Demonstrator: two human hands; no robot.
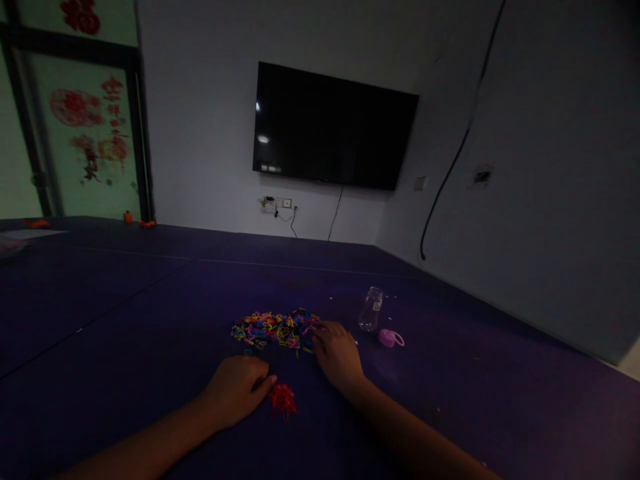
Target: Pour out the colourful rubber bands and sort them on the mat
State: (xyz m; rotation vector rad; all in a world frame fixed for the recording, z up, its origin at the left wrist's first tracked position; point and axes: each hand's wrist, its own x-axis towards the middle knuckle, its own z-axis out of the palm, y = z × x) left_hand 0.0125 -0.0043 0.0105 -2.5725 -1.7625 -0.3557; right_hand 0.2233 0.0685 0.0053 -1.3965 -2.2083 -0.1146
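A spread heap of small multicoloured loop-shaped clips (274,328) lies on the dark purple surface in front of me. At its right end my right hand (338,353) has its fingers bent down and drawn together against the clips. What sits between those fingertips is too small to make out. Nearer to me, a separate small pile of red pieces (283,399) lies between my forearms. My left hand (237,390) rests just left of it, fingers curled under and thumb reaching to the pile's edge. Whatever the curled fingers might hold is hidden.
Right of the heap stands a clear bottle (371,311) without its lid, and a pink lid with a loop (389,338) lies beside it. Beyond the purple surface (150,293) are a wall with a television (333,127), a hanging cable (457,157) and a door (83,133).
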